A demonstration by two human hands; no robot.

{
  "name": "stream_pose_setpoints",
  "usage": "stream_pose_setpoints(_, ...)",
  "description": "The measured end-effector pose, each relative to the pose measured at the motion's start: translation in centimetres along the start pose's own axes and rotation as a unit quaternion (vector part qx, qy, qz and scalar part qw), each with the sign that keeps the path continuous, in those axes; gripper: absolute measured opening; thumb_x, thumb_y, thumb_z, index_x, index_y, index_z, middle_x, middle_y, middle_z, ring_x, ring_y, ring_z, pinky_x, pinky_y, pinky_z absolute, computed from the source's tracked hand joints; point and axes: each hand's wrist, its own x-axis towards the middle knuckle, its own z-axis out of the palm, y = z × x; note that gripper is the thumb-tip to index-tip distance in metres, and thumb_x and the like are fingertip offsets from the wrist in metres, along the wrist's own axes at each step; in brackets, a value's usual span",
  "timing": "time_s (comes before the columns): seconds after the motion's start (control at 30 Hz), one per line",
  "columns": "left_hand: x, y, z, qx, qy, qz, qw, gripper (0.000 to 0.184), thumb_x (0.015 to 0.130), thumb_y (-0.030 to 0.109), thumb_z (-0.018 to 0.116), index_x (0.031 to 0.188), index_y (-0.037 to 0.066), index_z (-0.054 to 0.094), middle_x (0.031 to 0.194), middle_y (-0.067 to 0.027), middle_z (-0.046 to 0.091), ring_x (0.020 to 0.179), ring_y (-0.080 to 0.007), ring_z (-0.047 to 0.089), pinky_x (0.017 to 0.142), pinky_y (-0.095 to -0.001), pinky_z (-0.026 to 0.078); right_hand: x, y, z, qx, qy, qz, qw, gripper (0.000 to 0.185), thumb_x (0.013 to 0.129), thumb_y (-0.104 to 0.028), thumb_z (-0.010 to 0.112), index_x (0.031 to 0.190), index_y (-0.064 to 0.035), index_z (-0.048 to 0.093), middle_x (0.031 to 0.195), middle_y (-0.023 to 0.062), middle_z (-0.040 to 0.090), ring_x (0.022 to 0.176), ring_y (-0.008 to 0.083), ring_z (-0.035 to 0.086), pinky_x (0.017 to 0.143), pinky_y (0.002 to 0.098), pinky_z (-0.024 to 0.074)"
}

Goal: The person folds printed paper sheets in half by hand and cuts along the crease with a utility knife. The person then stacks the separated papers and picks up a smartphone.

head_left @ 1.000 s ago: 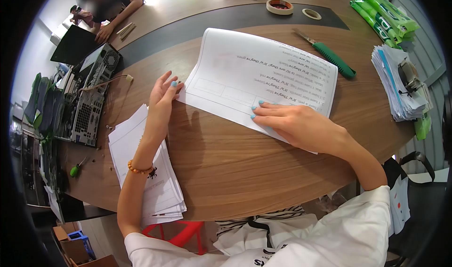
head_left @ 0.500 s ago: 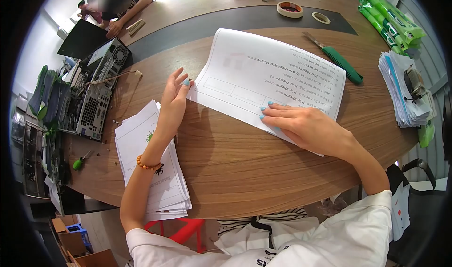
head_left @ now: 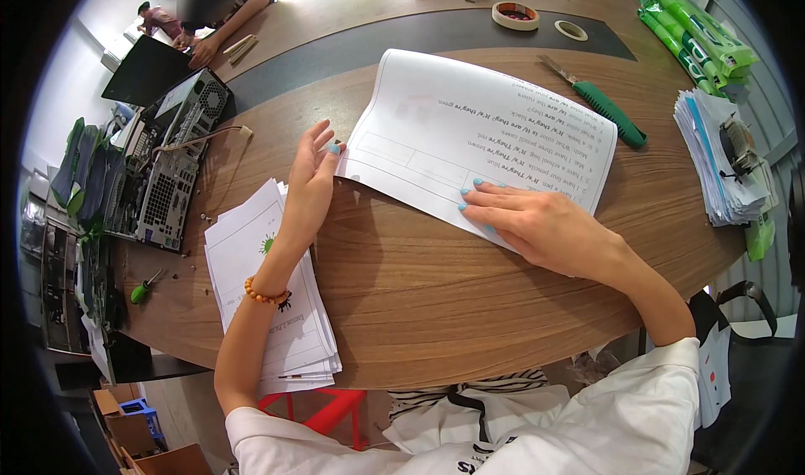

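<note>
A white printed sheet (head_left: 419,106), its text upside down, lies on the wooden table with its far left part curling up. My right hand (head_left: 537,223) rests flat on the sheet's near edge, fingers stretched out. At the sheet's left corner is my left hand (head_left: 314,169), turned on its side with its fingers loosely apart and the thumb close to the paper's edge. Beneath my left forearm, a stack of printed papers (head_left: 298,332) sits near the table's front edge.
An opened computer case (head_left: 172,173) with a cable stands at the left, a green screwdriver (head_left: 144,287) nearer. A green-handled knife (head_left: 608,113), tape rolls (head_left: 515,17), a clipped paper pile (head_left: 713,165) and green packages (head_left: 696,35) lie right and back. Another person (head_left: 231,14) sits far left.
The camera view has shifted, so the table's objects appear farther right than a second ago. My right hand has slid slightly left along the sheet; my left hand remains by its corner.
</note>
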Motion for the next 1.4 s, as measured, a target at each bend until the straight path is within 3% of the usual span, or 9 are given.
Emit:
stream_pose_setpoints(0.1, 0.0, -0.1, 0.1, -0.003, 0.014, -0.003, 1.0, 0.044, 0.09, 0.008, 0.038, 0.134, 0.001, 0.034, 0.135, -0.0204, 0.04, 0.121, -0.0249, 0.045, 0.104, -0.0344, 0.032, 0.0, 0.0, -0.1, 0.004, -0.002, 0.001, 1.0, 0.028, 0.083, -0.005, 0.054, 0.11, 0.0013, 0.055, 0.121, 0.0143, 0.055, 0.116, 0.0261, 0.05, 0.094, 0.0351, 0.0451)
stream_pose_setpoints(0.3, 0.1, 0.5, -0.1, -0.07, 0.044, -0.05, 0.995, 0.042, 0.09, 0.009, 0.041, 0.131, 0.001, 0.04, 0.13, -0.0177, 0.047, 0.116, -0.0199, 0.049, 0.092, -0.0286, 0.033, -0.1, 0.0, -0.4, 0.0, -0.012, -0.003, 1.0, 0.027, 0.083, -0.006, 0.053, 0.11, 0.0014, 0.055, 0.121, 0.0148, 0.055, 0.116, 0.0268, 0.05, 0.095, 0.0351, 0.0443)
stream_pose_setpoints(0.4, 0.1, 0.5, -0.2, -0.086, 0.03, -0.051, 0.995, 0.041, 0.091, 0.007, 0.04, 0.131, -0.001, 0.036, 0.133, -0.0241, 0.04, 0.116, -0.0243, 0.049, 0.097, -0.031, 0.041, -0.1, -0.1, -0.5, -0.002, -0.014, -0.005, 1.0, 0.027, 0.084, -0.006, 0.053, 0.109, 0.0015, 0.055, 0.12, 0.0148, 0.055, 0.116, 0.0267, 0.05, 0.095, 0.035, 0.0444)
stream_pose_setpoints(0.5, 0.2, 0.2, -0.2, -0.071, 0.031, -0.048, 0.996, 0.041, 0.091, 0.007, 0.04, 0.131, -0.001, 0.036, 0.133, -0.0242, 0.04, 0.115, -0.0241, 0.05, 0.098, -0.0317, 0.041, 0.0, -0.2, -0.5, -0.002, -0.012, -0.003, 1.0, 0.026, 0.084, -0.006, 0.053, 0.109, 0.0015, 0.055, 0.12, 0.0147, 0.056, 0.116, 0.0265, 0.05, 0.095, 0.0348, 0.0446)
stream_pose_setpoints(0.57, 0.4, -0.3, -0.3, -0.046, 0.044, -0.043, 0.997, 0.042, 0.09, 0.01, 0.042, 0.131, 0.001, 0.04, 0.13, -0.017, 0.047, 0.114, -0.0185, 0.05, 0.088, -0.027, 0.033, 0.0, -0.2, -0.5, -0.001, -0.011, -0.002, 1.0, 0.026, 0.084, -0.006, 0.053, 0.109, 0.0016, 0.055, 0.12, 0.0147, 0.056, 0.116, 0.0264, 0.05, 0.095, 0.0348, 0.0447)
stream_pose_setpoints(0.87, 0.1, 0.4, -1.2, 0.009, 0.043, -0.027, 0.999, 0.044, 0.09, 0.012, 0.041, 0.133, 0.004, 0.037, 0.135, -0.02, 0.04, 0.114, -0.0204, 0.051, 0.082, -0.027, 0.039, -0.1, -0.2, -0.4, -0.009, -0.001, -0.005, 1.0, 0.025, 0.084, -0.006, 0.053, 0.108, 0.0014, 0.055, 0.119, 0.0142, 0.056, 0.115, 0.0262, 0.051, 0.094, 0.0351, 0.0451)
stream_pose_setpoints(1.4, 0.2, 0.3, -1.0, 0.042, 0.035, -0.021, 0.998, 0.045, 0.089, 0.014, 0.041, 0.134, 0.008, 0.036, 0.135, -0.0197, 0.04, 0.111, -0.0192, 0.053, 0.081, -0.0271, 0.04, 0.1, 0.0, 0.2, -0.024, 0.023, -0.011, 0.999, 0.026, 0.083, -0.007, 0.054, 0.108, 0.0019, 0.056, 0.119, 0.0143, 0.056, 0.114, 0.0268, 0.052, 0.096, 0.0349, 0.0435)
